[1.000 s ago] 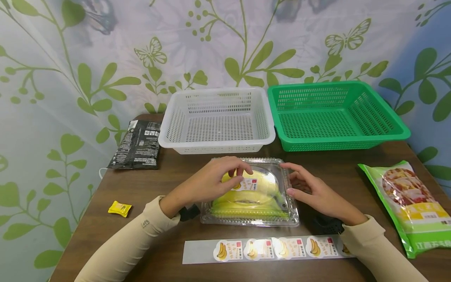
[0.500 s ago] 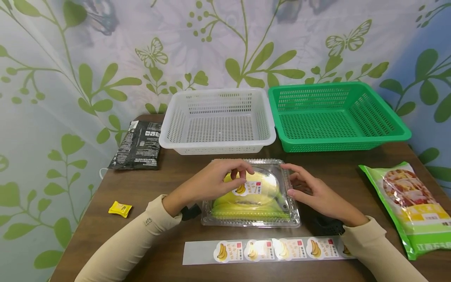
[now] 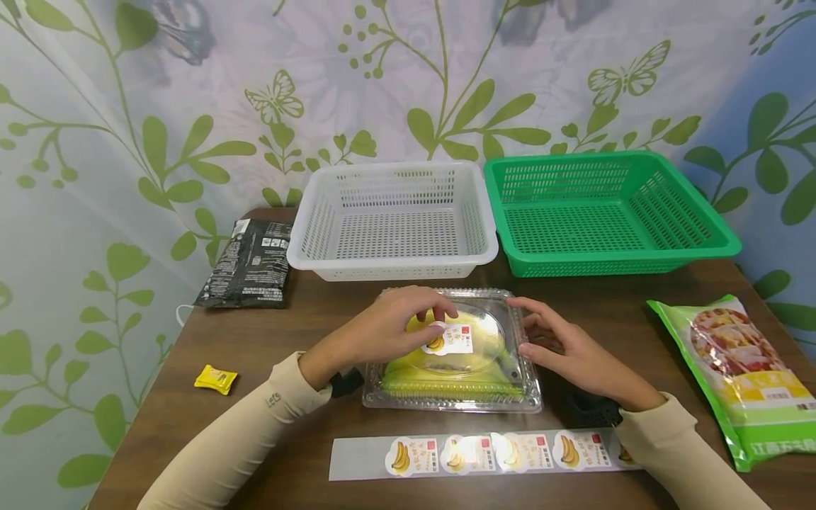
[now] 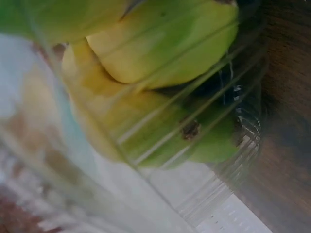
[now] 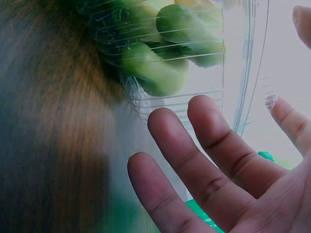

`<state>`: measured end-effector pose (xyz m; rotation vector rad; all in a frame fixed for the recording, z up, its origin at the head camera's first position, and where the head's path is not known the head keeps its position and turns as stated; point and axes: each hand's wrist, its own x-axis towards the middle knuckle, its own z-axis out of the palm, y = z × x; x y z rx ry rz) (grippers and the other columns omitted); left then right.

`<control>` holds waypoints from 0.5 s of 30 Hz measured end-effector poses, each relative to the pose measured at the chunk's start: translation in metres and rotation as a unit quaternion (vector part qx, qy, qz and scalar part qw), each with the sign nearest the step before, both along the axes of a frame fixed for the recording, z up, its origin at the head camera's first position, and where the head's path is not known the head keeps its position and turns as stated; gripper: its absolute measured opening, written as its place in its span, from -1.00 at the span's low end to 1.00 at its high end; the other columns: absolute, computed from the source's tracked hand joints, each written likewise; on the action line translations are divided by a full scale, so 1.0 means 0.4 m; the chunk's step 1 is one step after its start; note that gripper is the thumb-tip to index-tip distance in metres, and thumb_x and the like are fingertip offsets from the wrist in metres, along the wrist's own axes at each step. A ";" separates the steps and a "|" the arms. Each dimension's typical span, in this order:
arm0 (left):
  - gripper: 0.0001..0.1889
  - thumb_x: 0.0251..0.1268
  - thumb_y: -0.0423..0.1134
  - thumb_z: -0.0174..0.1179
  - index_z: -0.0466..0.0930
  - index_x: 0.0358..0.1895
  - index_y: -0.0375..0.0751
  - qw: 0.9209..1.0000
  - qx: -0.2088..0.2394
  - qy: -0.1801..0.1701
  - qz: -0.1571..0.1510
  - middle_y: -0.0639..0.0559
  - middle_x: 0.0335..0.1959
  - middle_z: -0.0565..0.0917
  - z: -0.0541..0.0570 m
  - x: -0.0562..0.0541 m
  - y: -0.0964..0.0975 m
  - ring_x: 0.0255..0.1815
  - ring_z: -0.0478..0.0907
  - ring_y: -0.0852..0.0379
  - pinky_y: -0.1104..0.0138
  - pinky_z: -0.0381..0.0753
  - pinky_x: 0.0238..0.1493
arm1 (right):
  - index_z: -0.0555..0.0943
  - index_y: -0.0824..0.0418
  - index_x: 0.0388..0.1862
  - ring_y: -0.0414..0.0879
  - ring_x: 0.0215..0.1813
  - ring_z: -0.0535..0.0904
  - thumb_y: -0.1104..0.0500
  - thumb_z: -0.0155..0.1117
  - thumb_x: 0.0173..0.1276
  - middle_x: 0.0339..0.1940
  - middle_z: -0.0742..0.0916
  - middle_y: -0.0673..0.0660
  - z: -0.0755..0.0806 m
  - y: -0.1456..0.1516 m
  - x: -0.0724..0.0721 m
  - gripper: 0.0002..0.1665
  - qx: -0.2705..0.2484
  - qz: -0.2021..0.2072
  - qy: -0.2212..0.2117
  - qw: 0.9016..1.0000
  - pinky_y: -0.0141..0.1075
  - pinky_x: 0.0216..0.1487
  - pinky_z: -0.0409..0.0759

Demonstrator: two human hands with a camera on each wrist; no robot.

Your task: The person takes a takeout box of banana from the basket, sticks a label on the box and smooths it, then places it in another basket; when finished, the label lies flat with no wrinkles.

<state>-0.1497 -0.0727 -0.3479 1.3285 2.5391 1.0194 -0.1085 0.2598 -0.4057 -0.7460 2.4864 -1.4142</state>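
Just in front of the white basket sits the clear banana clamshell; left hand loose, thumb at the label; right hand relaxed by clamshell's right edge. I'd brace right; press label centre-outward.

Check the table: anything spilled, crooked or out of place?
Nothing visible looks spilled or damaged. Mildest oddity: the small yellow packet lies alone and angled toward the left side of the table. The clear banana container sits roughly square, its label about straight.
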 end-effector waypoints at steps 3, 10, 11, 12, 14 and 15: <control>-0.72 0.44 -0.24 0.28 0.64 0.16 -0.05 1.000 -0.009 0.007 0.002 0.19 -0.13 0.63 0.002 0.000 -0.002 -0.08 0.49 0.22 0.28 0.49 -0.04 | 0.14 -0.11 0.64 -0.10 0.11 0.61 0.22 0.22 0.56 0.09 0.67 0.07 -0.003 0.001 -0.002 -0.20 0.006 -0.002 -0.002 1.000 -0.21 0.06 0.62; -0.73 0.44 -0.25 0.28 0.67 0.14 -0.08 0.998 -0.019 0.041 0.031 0.09 -0.08 0.64 0.012 -0.006 -0.022 0.07 0.46 0.14 0.20 0.47 0.09 | 0.14 -0.16 0.64 -0.11 0.12 0.60 0.20 0.24 0.55 0.10 0.65 0.01 -0.009 0.003 -0.003 -0.19 0.012 -0.010 -0.002 1.000 -0.21 0.07 0.61; -0.74 0.44 -0.26 0.29 0.68 0.14 -0.08 0.998 -0.018 0.046 0.036 0.08 -0.07 0.65 0.013 -0.008 -0.026 0.07 0.46 0.15 0.21 0.47 0.08 | 0.14 -0.16 0.64 -0.11 0.12 0.60 0.20 0.24 0.55 0.09 0.65 0.01 -0.010 0.003 -0.003 -0.19 0.012 -0.010 -0.001 1.000 -0.22 0.07 0.61; -0.74 0.43 -0.27 0.29 0.68 0.13 -0.08 0.998 -0.014 0.049 0.040 0.07 -0.07 0.65 0.015 -0.008 -0.030 0.07 0.45 0.15 0.21 0.47 0.06 | 0.14 -0.16 0.64 -0.11 0.12 0.60 0.20 0.24 0.54 0.09 0.65 0.00 -0.011 0.004 -0.004 -0.18 0.012 -0.011 -0.001 1.000 -0.22 0.07 0.61; -0.74 0.43 -0.28 0.30 0.68 0.13 -0.09 0.998 -0.007 0.051 0.046 0.06 -0.07 0.64 0.016 -0.008 -0.040 0.06 0.45 0.15 0.22 0.47 0.03 | 0.14 -0.16 0.64 -0.11 0.12 0.60 0.20 0.24 0.54 0.10 0.65 0.00 -0.012 0.005 -0.003 -0.18 0.011 -0.011 0.000 1.000 -0.22 0.07 0.61; -0.73 0.43 -0.28 0.30 0.68 0.13 -0.08 0.997 -0.004 0.052 0.048 0.07 -0.08 0.64 0.017 -0.008 -0.046 0.04 0.45 0.15 0.23 0.47 0.00 | 0.14 -0.16 0.64 -0.11 0.12 0.60 0.21 0.24 0.54 0.10 0.65 0.00 -0.012 0.005 -0.003 -0.18 0.010 -0.010 0.000 1.000 -0.22 0.06 0.61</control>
